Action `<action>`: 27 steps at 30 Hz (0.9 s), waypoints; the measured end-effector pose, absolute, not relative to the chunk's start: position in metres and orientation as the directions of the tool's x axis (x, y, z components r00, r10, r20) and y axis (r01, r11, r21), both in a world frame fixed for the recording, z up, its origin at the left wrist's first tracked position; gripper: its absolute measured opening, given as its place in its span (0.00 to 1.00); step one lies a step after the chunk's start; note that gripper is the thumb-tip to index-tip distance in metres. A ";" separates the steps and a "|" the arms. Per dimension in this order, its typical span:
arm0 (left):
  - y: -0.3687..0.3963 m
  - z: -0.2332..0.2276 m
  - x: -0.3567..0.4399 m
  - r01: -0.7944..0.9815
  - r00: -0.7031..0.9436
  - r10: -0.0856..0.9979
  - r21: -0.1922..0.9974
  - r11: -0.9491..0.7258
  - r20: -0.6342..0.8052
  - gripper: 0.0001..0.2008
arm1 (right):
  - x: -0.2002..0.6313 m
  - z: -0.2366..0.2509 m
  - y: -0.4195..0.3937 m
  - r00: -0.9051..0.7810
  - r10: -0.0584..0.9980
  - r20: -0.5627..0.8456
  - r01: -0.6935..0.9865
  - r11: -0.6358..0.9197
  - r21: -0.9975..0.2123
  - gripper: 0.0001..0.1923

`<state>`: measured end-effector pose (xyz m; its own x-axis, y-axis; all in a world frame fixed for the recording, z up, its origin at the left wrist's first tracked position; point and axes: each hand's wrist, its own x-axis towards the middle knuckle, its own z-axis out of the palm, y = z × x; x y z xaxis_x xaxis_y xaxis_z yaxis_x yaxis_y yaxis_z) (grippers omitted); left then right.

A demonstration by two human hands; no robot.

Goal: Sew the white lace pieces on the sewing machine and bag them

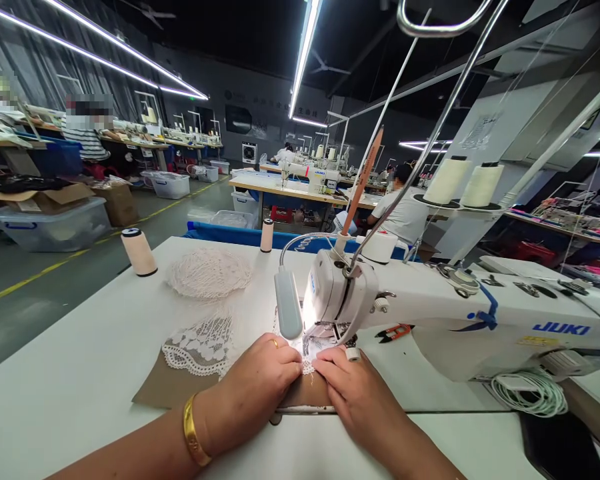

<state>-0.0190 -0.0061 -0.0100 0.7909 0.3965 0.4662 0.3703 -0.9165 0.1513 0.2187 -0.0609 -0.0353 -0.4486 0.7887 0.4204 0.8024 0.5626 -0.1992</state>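
We press the lace flat with left hand and right hand (fingers open, nothing clasped), keeping fingertips just short of the presser foot.

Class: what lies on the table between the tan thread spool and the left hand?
In the head view, loose white lace pieces lie between the tan thread spool and the left hand.

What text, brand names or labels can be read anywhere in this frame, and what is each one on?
"JUKI", blue letters, on the arm of the near sewing machine that both hands work at.
"JUKI", small but legible, on the far sewing machine on the table behind.
Yellow sticker under the near logo: too small to read.
Sheet on the pillar: blurred.
Sign on the back wall: unreadable.
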 end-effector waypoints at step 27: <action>0.002 -0.003 -0.013 0.489 0.782 0.512 0.158 -0.858 0.355 0.15 | 0.218 -0.042 -0.055 -0.369 0.867 0.336 0.886 0.437 -0.156 0.29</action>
<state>-0.0131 0.0021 -0.0030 0.7825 0.5117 0.3548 0.4892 -0.8577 0.1583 0.2184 -0.0552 -0.0419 -0.3687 0.8667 0.3361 0.8858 0.4372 -0.1558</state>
